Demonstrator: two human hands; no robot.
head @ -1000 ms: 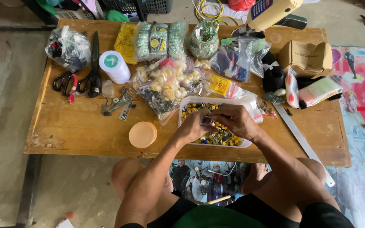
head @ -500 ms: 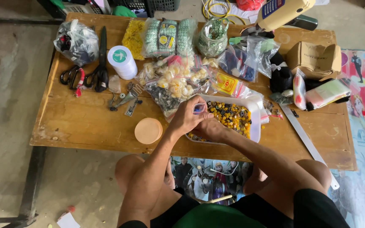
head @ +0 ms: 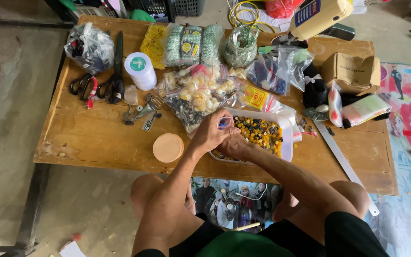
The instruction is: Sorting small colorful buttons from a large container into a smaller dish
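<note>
A white tray full of small yellow and black beads sits on a low wooden table. My left hand is at the tray's left end, its fingers pinched on a small clear plastic bag. My right hand is tucked just under and beside the left, over the tray's near left corner, touching the same bag. What its fingers hold is hidden.
Bags of beads and green trims lie behind the tray. Black scissors, a white thread spool, metal clips and a round peach lid are to the left. A cardboard box and metal ruler lie right.
Both hands have shifted left from the tray's middle to its left end. The small clear bag now shows in my left fingers. The camera has drifted slightly.
</note>
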